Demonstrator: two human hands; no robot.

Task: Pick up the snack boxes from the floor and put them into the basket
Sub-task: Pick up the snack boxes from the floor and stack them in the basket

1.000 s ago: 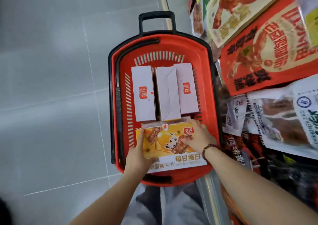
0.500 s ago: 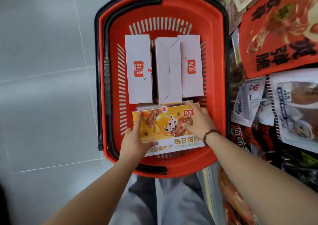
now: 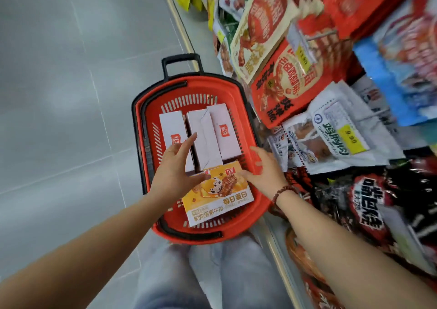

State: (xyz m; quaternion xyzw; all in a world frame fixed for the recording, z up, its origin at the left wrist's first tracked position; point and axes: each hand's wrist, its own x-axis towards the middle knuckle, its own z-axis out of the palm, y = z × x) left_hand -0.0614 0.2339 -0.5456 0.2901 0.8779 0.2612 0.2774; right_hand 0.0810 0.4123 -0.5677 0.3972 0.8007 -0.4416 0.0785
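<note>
Boxes (image 3: 205, 140) fill the basket (image 3: 238, 233): three white ones stand side by side at the far end, and a yellow box (image 3: 217, 195) lies flat at the near end against them. The left hand (image 3: 175, 169) hovers over the white ones and the right hand (image 3: 264, 169) by the right rim. Their fingers (image 3: 186, 143) are spread and loose, holding nothing. No box shows on the visible floor (image 3: 59, 119). This looks like the let-go: lift both hands straight up so the bracelet (image 3: 282, 191) doesn't snag the yellow box, then check the floor for strays.
</note>
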